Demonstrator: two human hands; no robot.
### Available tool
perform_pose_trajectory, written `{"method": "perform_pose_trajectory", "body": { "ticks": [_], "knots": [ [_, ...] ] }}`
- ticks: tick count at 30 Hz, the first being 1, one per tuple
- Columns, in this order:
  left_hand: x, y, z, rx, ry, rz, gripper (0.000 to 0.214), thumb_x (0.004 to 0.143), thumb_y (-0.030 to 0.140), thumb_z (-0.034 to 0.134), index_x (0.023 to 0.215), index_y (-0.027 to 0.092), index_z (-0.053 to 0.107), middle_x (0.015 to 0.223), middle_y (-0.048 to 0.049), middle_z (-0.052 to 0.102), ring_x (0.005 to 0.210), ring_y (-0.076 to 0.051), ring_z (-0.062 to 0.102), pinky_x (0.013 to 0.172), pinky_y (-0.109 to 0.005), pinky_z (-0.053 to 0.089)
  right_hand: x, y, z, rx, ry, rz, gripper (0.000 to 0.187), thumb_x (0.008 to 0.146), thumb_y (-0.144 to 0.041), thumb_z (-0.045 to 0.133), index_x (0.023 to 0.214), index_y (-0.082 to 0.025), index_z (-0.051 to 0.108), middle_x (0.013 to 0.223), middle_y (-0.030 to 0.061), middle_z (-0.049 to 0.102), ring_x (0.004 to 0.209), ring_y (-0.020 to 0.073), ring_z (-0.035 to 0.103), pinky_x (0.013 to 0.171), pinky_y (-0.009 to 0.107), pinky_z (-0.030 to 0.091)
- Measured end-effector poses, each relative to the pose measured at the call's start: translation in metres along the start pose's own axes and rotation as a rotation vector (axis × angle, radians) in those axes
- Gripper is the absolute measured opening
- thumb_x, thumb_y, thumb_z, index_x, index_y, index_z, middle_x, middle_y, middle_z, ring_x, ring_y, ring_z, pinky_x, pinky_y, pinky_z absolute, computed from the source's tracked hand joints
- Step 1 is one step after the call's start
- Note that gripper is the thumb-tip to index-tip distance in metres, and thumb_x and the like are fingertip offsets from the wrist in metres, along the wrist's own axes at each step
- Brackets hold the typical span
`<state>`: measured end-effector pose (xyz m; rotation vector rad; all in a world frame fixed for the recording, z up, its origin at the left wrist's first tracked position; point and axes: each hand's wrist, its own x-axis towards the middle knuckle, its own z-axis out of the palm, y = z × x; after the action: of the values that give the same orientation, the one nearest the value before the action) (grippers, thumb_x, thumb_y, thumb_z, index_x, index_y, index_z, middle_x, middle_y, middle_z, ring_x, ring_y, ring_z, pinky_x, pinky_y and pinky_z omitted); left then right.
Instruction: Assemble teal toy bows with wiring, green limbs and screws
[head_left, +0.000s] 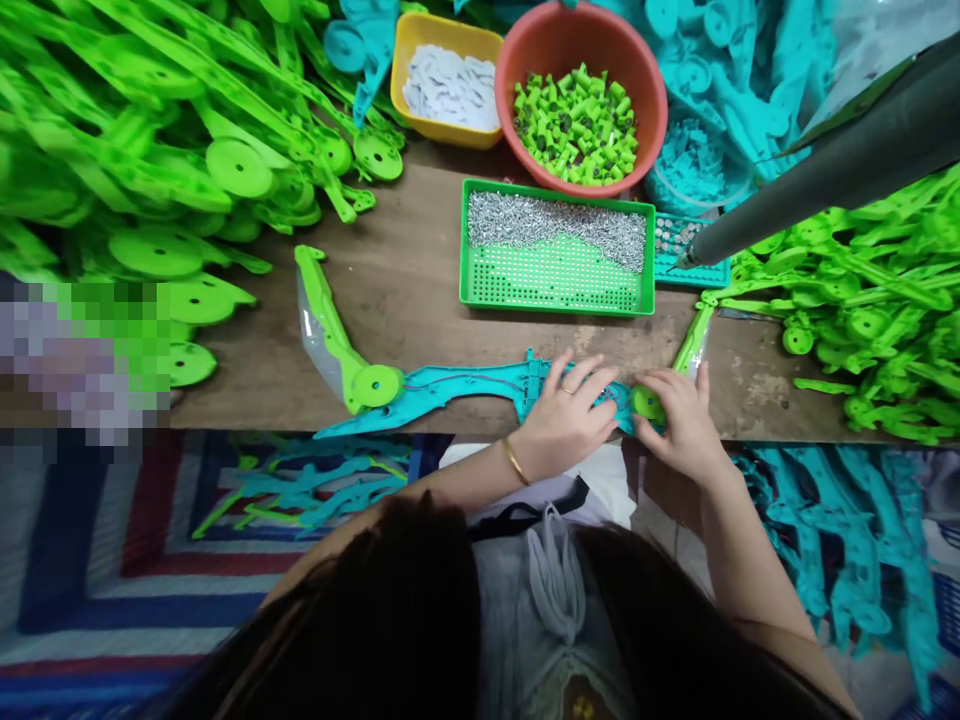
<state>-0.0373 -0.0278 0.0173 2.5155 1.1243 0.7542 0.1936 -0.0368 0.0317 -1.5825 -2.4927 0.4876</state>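
Observation:
A long teal plastic frame (457,385) lies along the near edge of the wooden table (420,290). A green arm piece (330,330) is joined to its left end by a round green hub. My left hand (566,415) lies flat on the frame's middle with its fingers spread; it wears a ring and a gold bangle. My right hand (679,420) is curled on a round green hub (646,403) of a second green arm piece (694,340) at the frame's right end.
A green tray of small metal screws (555,250) sits just beyond my hands. Behind it stand a red bowl of green tubes (579,95) and a yellow tub of white pieces (448,85). Green parts are heaped left and right, teal parts at the back. A grey pole (825,175) slants in from the right.

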Motion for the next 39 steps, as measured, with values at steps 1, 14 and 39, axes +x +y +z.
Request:
{"method": "perform_pose_trajectory", "body": {
  "ticks": [1, 14, 39],
  "knots": [
    [0.004, 0.007, 0.006, 0.001, 0.003, -0.018, 0.022, 0.094, 0.03, 0.052, 0.089, 0.018, 0.07, 0.133, -0.0109, 0.061, 0.132, -0.03, 0.048, 0.116, -0.056, 0.03, -0.001, 0.002, 0.001, 0.017, 0.007, -0.003, 0.044, 0.089, -0.031, 0.056, 0.131, -0.023, 0.046, 0.124, 0.0108, 0.061, 0.122, 0.0282, 0.054, 0.121, 0.06, 0.005],
    [0.027, 0.031, 0.036, -0.009, -0.072, -0.268, 0.022, 0.091, 0.022, 0.052, 0.091, 0.018, 0.073, 0.141, -0.0109, 0.057, 0.138, -0.035, 0.042, 0.115, -0.066, 0.026, -0.001, 0.01, 0.014, 0.114, 0.06, 0.014, 0.041, 0.087, -0.032, 0.055, 0.126, -0.023, 0.049, 0.114, 0.0078, 0.062, 0.114, 0.0256, 0.055, 0.12, 0.056, 0.009],
    [0.033, -0.067, -0.078, 0.05, 0.209, -0.383, 0.018, 0.09, 0.024, 0.055, 0.102, 0.023, 0.069, 0.124, -0.0064, 0.065, 0.129, -0.026, 0.048, 0.116, -0.054, 0.024, -0.006, -0.006, 0.005, 0.046, 0.268, -0.059, 0.052, 0.086, -0.033, 0.06, 0.135, -0.024, 0.046, 0.125, 0.0121, 0.064, 0.118, 0.0297, 0.061, 0.118, 0.066, 0.017]
  ]
}}
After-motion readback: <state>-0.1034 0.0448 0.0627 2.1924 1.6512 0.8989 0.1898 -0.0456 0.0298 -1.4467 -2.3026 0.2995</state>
